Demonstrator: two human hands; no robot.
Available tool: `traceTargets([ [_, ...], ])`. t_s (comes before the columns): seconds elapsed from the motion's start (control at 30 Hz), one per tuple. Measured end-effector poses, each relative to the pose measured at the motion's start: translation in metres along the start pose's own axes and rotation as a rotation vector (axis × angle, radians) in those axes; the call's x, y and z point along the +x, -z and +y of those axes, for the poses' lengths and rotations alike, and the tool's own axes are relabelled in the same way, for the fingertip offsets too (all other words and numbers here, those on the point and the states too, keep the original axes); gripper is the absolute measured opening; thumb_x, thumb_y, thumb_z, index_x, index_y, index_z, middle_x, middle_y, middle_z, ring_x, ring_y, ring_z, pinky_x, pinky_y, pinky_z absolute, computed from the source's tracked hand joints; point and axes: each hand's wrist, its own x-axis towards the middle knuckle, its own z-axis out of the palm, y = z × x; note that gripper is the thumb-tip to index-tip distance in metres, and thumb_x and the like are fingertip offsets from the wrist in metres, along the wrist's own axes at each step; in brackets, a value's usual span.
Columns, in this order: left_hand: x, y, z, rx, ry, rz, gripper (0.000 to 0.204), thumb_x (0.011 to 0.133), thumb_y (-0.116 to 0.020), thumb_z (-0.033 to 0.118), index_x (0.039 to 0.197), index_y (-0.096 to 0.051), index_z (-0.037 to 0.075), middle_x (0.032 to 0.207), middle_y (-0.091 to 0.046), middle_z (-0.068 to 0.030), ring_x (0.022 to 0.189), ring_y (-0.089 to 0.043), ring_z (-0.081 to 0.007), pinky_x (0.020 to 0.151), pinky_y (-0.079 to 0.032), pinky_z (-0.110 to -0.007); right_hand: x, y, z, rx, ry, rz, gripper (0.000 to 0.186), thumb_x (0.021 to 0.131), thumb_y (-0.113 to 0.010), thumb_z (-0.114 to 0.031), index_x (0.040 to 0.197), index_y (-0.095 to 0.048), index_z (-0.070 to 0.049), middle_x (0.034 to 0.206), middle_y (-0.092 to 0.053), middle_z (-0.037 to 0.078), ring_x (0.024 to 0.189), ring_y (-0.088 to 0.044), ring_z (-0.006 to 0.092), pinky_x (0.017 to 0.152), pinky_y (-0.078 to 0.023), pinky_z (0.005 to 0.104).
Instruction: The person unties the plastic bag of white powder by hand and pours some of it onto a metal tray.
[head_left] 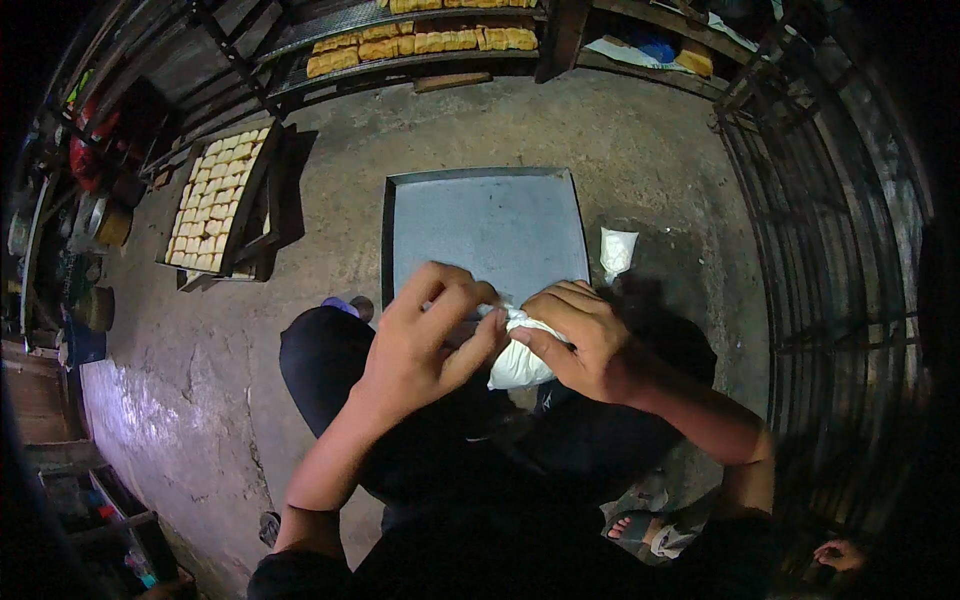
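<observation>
A plastic bag of white powder [521, 363] hangs between my hands, just beyond my knees. My left hand [437, 335] pinches the bag's twisted top with bent fingers. My right hand [575, 340] is closed round the neck of the same bag, its thumb lying over the white powder part. Behind them a square grey metal tray [484, 230] lies on the floor, its near edge partly hidden by my hands. A second bag of white powder [617, 250] rests on the floor to the right of that tray.
A tray of pale buns [215, 200] stands at the left. Shelves of golden loaves [420, 45] are at the back, dark metal racks [820, 260] along the right, pots [105, 220] at far left. A purple object [340, 305] sits by my left knee. Another person's hand [835, 555] shows lower right.
</observation>
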Motion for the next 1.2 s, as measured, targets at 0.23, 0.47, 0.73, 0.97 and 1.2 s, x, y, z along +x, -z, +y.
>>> traceTargets([
  [0.23,-0.004,-0.002,-0.003,-0.134,0.043,-0.159,0.019,0.091,-0.073,0.008,0.108,-0.074,-0.002,0.102,-0.072,-0.0159,0.09,-0.073,-0.0269,0.076,-0.058,-0.035,-0.001,-0.004,0.0,-0.051,0.047,-0.003,0.013,0.092,-0.071,-0.01,0.098,-0.065,0.0,0.086,-0.065,0.013,0.081,-0.064,0.0295,0.078,-0.044,0.0404],
  [0.47,-0.001,-0.012,-0.002,-0.238,0.362,-0.193,0.016,0.086,-0.07,0.003,0.099,-0.076,-0.003,0.093,-0.076,-0.0135,0.078,-0.074,-0.0171,0.069,-0.057,-0.029,-0.003,-0.006,0.003,-0.307,0.112,0.005,0.017,0.083,-0.076,-0.006,0.097,-0.066,-0.003,0.088,-0.065,0.007,0.083,-0.063,0.0236,0.078,-0.041,0.0385],
  [0.73,-0.006,-0.018,-0.012,-0.354,0.326,-0.156,0.017,0.086,-0.067,0.004,0.101,-0.073,-0.003,0.093,-0.072,-0.013,0.074,-0.071,-0.0193,0.065,-0.055,-0.032,-0.001,-0.004,0.003,-0.338,0.12,-0.033,0.015,0.085,-0.076,-0.009,0.097,-0.066,-0.006,0.09,-0.065,0.005,0.085,-0.062,0.0201,0.082,-0.038,0.038],
  [0.97,0.001,-0.012,-0.016,-0.098,0.142,-0.344,0.017,0.087,-0.066,0.011,0.097,-0.067,-0.002,0.094,-0.062,-0.0163,0.086,-0.066,-0.0371,0.075,-0.055,-0.042,0.001,0.001,0.008,-0.366,0.138,-0.041,0.014,0.087,-0.076,-0.011,0.096,-0.065,-0.008,0.089,-0.062,0.003,0.085,-0.062,0.0195,0.082,-0.037,0.0382],
  [1.2,0.002,-0.018,-0.018,-0.111,0.059,-0.288,0.014,0.082,-0.068,0.009,0.088,-0.063,-0.003,0.084,-0.057,-0.0166,0.077,-0.06,-0.0364,0.071,-0.051,-0.046,-0.001,0.001,0.007,-0.354,0.125,-0.087,0.016,0.086,-0.076,-0.011,0.096,-0.064,-0.009,0.088,-0.06,0.003,0.085,-0.06,0.0196,0.083,-0.037,0.0386],
])
